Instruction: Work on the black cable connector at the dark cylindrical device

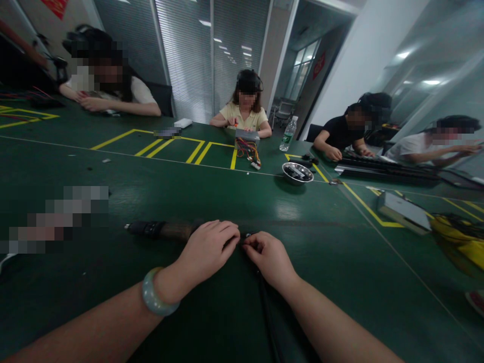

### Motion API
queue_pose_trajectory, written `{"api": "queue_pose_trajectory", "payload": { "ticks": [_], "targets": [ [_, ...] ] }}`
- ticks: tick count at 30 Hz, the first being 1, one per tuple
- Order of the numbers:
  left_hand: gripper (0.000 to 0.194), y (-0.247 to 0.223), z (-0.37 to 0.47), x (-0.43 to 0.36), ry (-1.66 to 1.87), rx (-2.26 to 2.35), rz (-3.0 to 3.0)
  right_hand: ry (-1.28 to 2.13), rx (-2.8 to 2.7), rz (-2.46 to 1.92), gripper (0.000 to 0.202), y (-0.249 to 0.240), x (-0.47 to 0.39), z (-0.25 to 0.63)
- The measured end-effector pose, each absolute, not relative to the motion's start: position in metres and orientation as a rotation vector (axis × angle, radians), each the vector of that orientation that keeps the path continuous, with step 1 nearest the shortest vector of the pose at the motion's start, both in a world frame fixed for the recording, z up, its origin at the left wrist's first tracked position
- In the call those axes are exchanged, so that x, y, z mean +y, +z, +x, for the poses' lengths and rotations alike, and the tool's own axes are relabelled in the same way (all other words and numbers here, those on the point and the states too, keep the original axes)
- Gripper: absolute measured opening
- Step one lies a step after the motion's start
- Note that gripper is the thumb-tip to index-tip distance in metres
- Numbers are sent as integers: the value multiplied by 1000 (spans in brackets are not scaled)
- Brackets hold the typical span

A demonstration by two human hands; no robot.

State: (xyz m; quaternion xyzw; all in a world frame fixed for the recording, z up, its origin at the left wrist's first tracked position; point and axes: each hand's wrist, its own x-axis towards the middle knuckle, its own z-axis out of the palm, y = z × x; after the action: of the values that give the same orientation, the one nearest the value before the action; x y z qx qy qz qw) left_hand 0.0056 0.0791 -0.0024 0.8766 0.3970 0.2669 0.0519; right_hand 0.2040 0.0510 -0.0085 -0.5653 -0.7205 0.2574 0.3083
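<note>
A long corded electric screwdriver (176, 231) lies across the dark green table, its metal tip and black collar toward the left. My left hand (212, 247) is closed over the rear part of its body, fingers bent and knuckles up, hiding that part. Close beside it, my right hand (270, 257) pinches with thumb and forefinger at the tool's back end, where the black cable (267, 312) begins. The cable runs from there down toward the table's near edge. What exactly lies between the right fingertips is mostly hidden.
Across the green table (170, 186) sit several people at work. A metal bowl (298, 173) of small dark parts stands beyond my hands, near a water bottle (288, 134). A pale box (404, 212) lies on the right. At the left is a blurred-out object (56, 219).
</note>
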Motion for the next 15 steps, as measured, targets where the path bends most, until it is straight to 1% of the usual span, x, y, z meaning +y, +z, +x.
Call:
{"api": "queue_pose_trajectory", "payload": {
  "ticks": [4, 8, 12, 15],
  "targets": [
    [14, -1, 6, 79, 820, 1258, 2618, 672, -1901, -1494, 9, -10, 51, 205],
    [23, -2, 4, 79, 786, 1155, 2662, 665, -1911, -1497, 8, -13, 52, 205],
    [14, -5, 3, 80, 731, 1123, 2715, 676, -1900, -1488, 8, -13, 52, 204],
    [13, -7, 4, 81, 762, 1127, 2712, 683, -1893, -1487, 9, -12, 52, 204]
  ]
}}
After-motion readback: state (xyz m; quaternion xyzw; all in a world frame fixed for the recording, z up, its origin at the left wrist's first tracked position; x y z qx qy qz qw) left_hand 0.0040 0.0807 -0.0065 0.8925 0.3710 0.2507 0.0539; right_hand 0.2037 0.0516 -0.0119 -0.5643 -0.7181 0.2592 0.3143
